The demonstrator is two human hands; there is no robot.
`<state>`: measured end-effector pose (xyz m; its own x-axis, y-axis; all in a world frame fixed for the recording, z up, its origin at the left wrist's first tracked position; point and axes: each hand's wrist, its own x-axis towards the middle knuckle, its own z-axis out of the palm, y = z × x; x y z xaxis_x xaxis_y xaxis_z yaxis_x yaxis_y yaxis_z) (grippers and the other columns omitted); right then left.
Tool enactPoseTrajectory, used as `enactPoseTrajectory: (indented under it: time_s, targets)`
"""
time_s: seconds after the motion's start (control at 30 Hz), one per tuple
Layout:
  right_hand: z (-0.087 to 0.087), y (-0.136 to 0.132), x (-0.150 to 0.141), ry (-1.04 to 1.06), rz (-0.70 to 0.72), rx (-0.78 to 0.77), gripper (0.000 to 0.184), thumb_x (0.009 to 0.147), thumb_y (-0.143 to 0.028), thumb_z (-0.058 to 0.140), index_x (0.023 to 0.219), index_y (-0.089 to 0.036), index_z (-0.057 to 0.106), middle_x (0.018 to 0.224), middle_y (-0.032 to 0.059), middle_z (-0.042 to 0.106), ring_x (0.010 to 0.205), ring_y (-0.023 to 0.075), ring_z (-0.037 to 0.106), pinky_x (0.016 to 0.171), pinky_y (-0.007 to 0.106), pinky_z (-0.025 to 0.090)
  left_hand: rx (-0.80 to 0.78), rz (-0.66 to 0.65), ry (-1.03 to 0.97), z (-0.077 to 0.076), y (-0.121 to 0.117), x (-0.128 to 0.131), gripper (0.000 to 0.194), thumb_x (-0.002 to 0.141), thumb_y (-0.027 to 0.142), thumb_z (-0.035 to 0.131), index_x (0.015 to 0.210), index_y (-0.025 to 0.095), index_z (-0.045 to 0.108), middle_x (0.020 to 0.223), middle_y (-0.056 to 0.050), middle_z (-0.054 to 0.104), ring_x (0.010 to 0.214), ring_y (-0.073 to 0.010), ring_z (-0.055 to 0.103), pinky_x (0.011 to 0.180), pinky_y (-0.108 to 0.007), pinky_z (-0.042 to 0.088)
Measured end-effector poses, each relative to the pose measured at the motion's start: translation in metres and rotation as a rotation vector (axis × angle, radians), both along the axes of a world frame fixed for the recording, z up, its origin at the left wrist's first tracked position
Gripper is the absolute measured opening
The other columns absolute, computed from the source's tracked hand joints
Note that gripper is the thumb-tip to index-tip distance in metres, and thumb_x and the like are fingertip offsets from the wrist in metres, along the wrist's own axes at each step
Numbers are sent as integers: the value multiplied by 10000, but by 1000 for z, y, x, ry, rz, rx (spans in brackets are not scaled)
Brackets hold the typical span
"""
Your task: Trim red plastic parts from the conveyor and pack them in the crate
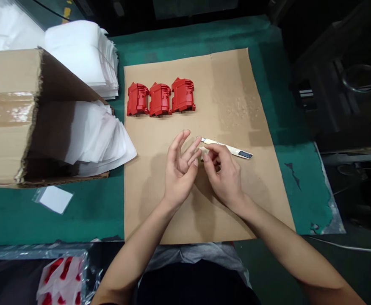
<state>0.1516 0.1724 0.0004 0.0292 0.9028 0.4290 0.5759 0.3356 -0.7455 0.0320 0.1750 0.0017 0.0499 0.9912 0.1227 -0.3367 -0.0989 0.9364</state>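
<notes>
My left hand (181, 168) is raised over the brown cardboard sheet (217, 93), its fingers apart and nothing in its palm. Close beside it on the right, my right hand (225, 173) is closed, thumb and forefinger drawn together; what they hold, if anything, I cannot make out. Just beyond the right hand lies a cream utility knife (226, 148) with its blade end pointing left, partly behind the fingers. Three red plastic housings (137, 99) stand in a row farther up the sheet.
On the left, a cardboard box (10, 156) lies on its side with white foam sheets (93, 140) spilling out. Behind it rises a stack of white sheets (77, 55). A small clear bag (56, 199) lies on the green mat (103, 216). Wrapped red parts (60, 279) sit in a bin lower left.
</notes>
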Motion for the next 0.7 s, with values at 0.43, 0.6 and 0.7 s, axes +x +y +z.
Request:
enactPoseTrajectory:
  time_s: [0.43,0.6,0.7]
  targets:
    - [0,0,0,96,51,-18,92,954,-186,508,1001,-222,579,852,-1,674,713,117,635,663,229,514,-183,-9,-176,10,3,0,455,816,215,741,1218,378,605,1512,-12,444,1322,-291,523,1131,-477,410]
    - [-2,0,0,97,37,-21,63,951,-197,525,972,-227,576,804,-16,655,664,108,613,626,219,506,-185,-32,-183,10,3,-1,445,798,210,759,1197,353,623,1511,-13,449,1321,-286,526,1100,-439,460]
    - [-2,0,1,99,35,-23,59,949,-192,530,964,-224,577,794,-20,647,655,102,604,621,211,498,-183,-30,-168,9,3,-2,461,780,235,779,1199,342,618,1512,-18,452,1316,-285,530,1085,-424,480]
